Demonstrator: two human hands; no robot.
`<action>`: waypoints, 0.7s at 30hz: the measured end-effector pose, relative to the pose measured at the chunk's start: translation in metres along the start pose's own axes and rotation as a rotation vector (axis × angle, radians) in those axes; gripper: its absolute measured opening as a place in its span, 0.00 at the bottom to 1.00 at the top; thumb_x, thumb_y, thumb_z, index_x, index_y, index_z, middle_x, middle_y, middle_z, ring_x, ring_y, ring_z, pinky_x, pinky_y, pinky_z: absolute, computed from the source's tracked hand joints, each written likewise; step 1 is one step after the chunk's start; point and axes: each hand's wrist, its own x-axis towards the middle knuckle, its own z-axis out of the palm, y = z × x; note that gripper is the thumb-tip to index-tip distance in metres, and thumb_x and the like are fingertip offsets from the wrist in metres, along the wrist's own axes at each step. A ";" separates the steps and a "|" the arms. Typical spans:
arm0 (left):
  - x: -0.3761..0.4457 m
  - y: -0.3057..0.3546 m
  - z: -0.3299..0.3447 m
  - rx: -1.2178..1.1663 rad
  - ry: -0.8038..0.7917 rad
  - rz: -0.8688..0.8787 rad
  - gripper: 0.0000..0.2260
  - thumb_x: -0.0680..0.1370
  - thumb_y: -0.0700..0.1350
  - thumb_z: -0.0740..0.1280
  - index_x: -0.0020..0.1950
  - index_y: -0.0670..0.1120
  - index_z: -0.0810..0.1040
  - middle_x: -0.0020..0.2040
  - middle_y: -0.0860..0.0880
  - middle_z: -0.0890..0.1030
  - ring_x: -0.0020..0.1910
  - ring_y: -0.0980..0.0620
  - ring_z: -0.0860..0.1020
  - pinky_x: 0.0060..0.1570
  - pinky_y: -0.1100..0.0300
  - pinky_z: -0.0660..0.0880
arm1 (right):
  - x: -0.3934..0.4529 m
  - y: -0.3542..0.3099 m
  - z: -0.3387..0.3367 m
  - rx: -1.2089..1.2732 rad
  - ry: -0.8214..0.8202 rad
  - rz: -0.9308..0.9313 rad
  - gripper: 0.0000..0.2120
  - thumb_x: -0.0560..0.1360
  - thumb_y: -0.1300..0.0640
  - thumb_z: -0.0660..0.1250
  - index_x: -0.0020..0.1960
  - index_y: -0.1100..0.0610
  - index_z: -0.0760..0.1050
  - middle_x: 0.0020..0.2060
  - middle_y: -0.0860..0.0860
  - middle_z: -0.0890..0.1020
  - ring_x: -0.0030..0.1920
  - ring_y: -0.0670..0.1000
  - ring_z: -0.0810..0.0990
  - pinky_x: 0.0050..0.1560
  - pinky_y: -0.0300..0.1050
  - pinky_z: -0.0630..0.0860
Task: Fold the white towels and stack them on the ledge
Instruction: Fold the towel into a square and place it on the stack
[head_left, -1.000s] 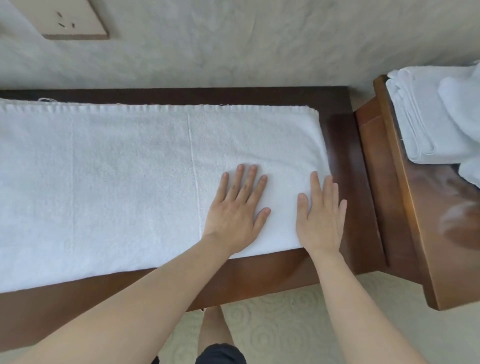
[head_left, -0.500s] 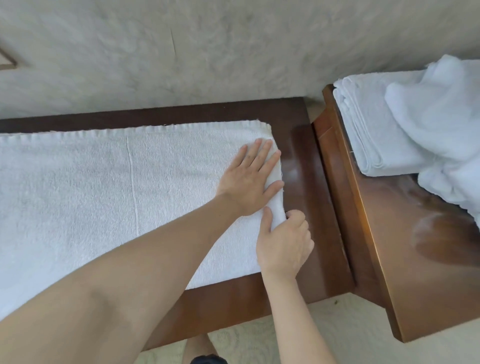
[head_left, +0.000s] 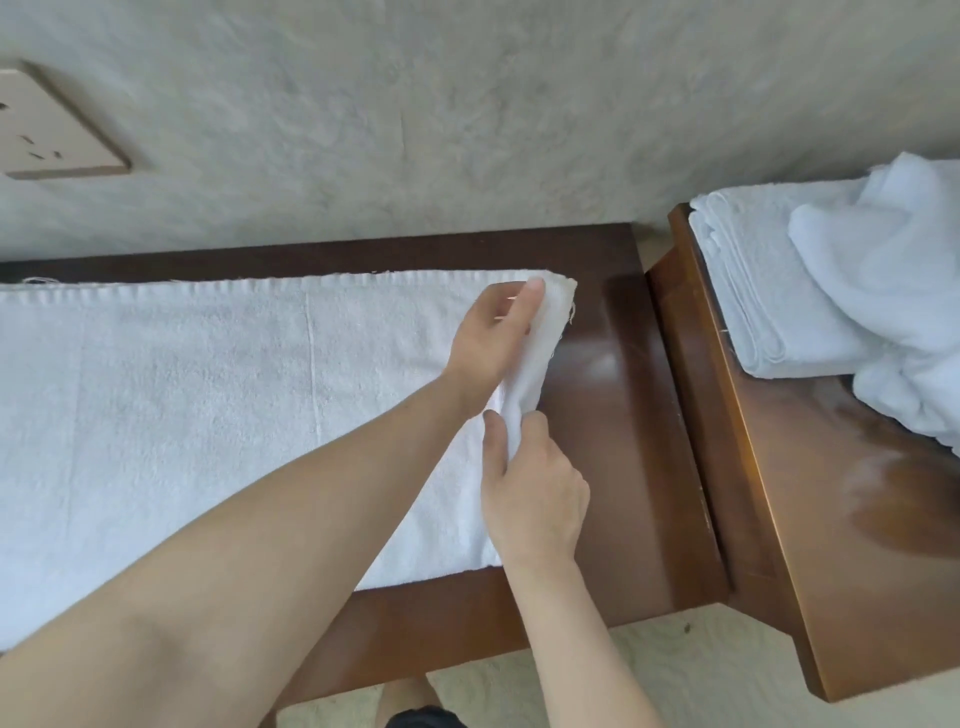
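Dark wooden bench (head_left: 613, 415) holds the towel (head_left: 208, 415). Left hand (head_left: 493, 338) and right hand (head_left: 535, 493) pinch its right end; lift both corners evenly.

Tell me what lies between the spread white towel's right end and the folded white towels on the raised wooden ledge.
Head view: only bare glossy dark wood and the ledge's step edge separate the spread white towel from the folded white towels.

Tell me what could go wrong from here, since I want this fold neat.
1. Both the left hand and the right hand grip only the towel at its right end, so the long rest may drag and skew.
2. The loose towel pile beside the folded stack could slump onto it.
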 end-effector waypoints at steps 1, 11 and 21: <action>0.001 0.005 -0.011 -0.067 -0.002 -0.052 0.17 0.78 0.67 0.63 0.50 0.54 0.79 0.51 0.56 0.82 0.50 0.57 0.82 0.53 0.61 0.76 | -0.003 -0.012 0.001 -0.012 0.014 -0.048 0.23 0.81 0.36 0.45 0.44 0.53 0.65 0.28 0.48 0.75 0.29 0.56 0.78 0.31 0.46 0.62; -0.017 0.024 -0.163 -0.137 -0.141 -0.271 0.35 0.65 0.70 0.75 0.64 0.51 0.78 0.55 0.56 0.85 0.54 0.57 0.83 0.53 0.61 0.77 | -0.050 -0.123 0.034 -0.044 0.062 -0.418 0.21 0.83 0.45 0.53 0.38 0.55 0.71 0.22 0.46 0.70 0.19 0.49 0.67 0.25 0.39 0.56; -0.062 0.015 -0.319 -0.055 0.260 -0.024 0.11 0.75 0.46 0.76 0.48 0.43 0.77 0.38 0.51 0.81 0.35 0.56 0.81 0.35 0.63 0.77 | -0.116 -0.241 0.086 -0.012 0.042 -0.596 0.24 0.84 0.44 0.49 0.39 0.55 0.73 0.23 0.46 0.71 0.20 0.49 0.71 0.27 0.37 0.54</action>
